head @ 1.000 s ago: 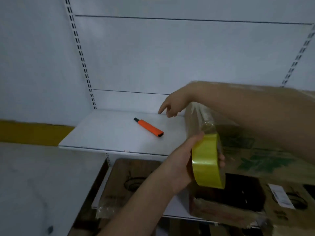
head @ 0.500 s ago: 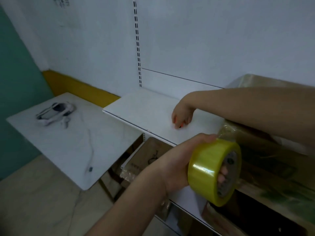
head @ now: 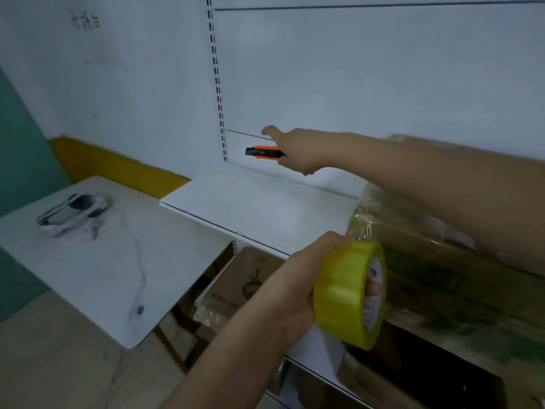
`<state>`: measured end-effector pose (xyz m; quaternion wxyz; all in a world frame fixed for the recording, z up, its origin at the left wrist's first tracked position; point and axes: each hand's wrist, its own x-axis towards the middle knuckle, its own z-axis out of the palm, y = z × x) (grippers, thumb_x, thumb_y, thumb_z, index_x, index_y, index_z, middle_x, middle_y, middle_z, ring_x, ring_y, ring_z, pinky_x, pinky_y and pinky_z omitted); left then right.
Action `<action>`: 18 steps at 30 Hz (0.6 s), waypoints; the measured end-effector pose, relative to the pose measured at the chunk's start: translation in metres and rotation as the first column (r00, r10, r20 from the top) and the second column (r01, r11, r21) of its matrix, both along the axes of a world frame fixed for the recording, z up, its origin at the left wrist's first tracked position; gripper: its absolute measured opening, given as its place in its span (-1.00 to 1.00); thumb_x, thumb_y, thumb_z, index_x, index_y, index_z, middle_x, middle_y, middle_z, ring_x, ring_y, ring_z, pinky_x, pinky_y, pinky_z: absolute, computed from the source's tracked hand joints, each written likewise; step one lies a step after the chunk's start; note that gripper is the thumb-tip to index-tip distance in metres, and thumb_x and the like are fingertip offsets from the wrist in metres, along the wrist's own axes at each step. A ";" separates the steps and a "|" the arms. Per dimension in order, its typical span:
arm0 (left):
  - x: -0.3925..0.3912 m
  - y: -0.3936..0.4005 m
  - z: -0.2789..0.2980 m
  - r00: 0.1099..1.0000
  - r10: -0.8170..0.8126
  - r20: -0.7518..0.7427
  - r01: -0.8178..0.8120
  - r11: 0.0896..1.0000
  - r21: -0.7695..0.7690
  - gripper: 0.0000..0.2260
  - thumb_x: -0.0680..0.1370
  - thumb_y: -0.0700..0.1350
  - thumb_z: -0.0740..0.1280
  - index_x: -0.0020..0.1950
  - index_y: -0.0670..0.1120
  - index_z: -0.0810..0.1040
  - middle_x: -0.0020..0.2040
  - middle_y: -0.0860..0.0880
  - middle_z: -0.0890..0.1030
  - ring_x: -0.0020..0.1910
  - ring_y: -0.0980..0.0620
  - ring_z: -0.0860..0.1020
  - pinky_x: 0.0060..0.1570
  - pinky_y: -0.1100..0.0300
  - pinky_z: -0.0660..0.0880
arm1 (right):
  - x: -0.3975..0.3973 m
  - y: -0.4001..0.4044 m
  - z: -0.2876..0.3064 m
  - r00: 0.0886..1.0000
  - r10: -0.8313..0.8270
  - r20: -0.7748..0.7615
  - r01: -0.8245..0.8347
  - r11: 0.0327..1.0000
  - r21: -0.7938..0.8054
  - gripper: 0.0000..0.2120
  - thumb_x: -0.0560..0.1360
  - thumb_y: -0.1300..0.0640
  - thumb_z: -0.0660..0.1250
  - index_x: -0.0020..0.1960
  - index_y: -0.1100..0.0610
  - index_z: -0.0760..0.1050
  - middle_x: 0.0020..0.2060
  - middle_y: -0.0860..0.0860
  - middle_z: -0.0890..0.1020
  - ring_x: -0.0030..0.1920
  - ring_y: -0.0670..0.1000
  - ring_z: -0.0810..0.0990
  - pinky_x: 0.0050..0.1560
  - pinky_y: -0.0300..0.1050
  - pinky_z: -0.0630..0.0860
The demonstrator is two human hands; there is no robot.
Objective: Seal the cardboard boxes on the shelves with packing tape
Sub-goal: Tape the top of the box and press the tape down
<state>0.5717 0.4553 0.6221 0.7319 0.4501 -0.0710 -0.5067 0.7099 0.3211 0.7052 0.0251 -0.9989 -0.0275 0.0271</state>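
My left hand (head: 298, 287) grips the yellow packing tape roll (head: 349, 293), fingers curled through its core, just beside the cardboard box (head: 436, 278) on the white shelf (head: 259, 208). My right hand (head: 298, 152) holds an orange utility knife (head: 264, 152) above the shelf, near the back wall.

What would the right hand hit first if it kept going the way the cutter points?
Probably the slotted upright or the white back panel; the right hand aims the orange cutter leftward, nothing between, though depth is unclear.

Glossy yellow tape roll (head: 345, 293); film-wrapped cardboard box (head: 427, 261)
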 end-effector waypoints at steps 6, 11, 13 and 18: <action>-0.008 -0.011 0.000 0.996 0.054 0.071 -0.052 0.998 -0.023 -0.73 0.68 -0.08 0.16 0.03 -0.23 0.56 -0.26 -0.08 0.70 -0.29 0.01 0.69 -0.35 0.21 0.60 | -0.120 -0.019 -0.017 0.946 -0.049 0.321 0.103 0.983 -0.153 -0.56 0.59 0.22 0.15 0.43 -0.06 0.29 -0.07 0.06 0.52 -0.13 0.14 0.54 -0.10 0.11 0.53; -0.028 -0.014 -0.009 0.999 0.013 -0.051 -0.011 0.999 0.053 -0.75 0.67 -0.07 0.21 0.06 -0.22 0.57 -0.31 -0.15 0.68 -0.46 0.00 0.62 -0.45 0.23 0.56 | -0.126 -0.011 -0.042 0.858 -0.090 0.506 0.157 0.983 -0.092 -0.55 0.61 0.03 0.12 0.50 -0.10 0.22 -0.07 0.02 0.51 -0.20 0.10 0.55 -0.18 0.03 0.54; -0.037 -0.014 -0.016 0.998 0.025 -0.064 -0.023 0.999 0.026 -0.78 0.68 -0.07 0.22 0.21 -0.18 0.52 -0.26 -0.19 0.67 -0.43 -0.05 0.62 -0.41 0.19 0.57 | -0.126 -0.012 -0.046 0.846 -0.080 0.527 0.145 0.986 -0.083 -0.50 0.61 -0.14 0.12 0.53 -0.11 0.17 -0.05 0.02 0.53 -0.18 0.08 0.56 -0.17 0.00 0.55; -0.032 -0.020 -0.017 0.992 0.106 -0.072 -0.110 0.993 -0.045 -0.84 0.68 -0.11 0.21 0.18 -0.15 0.50 -0.27 -0.22 0.66 -0.46 -0.05 0.60 -0.45 0.23 0.54 | -0.121 -0.020 -0.037 0.835 -0.044 0.549 0.075 0.997 -0.033 -0.59 0.63 -0.17 0.10 0.44 -0.10 0.34 -0.15 0.01 0.59 -0.12 0.09 0.58 -0.12 0.02 0.51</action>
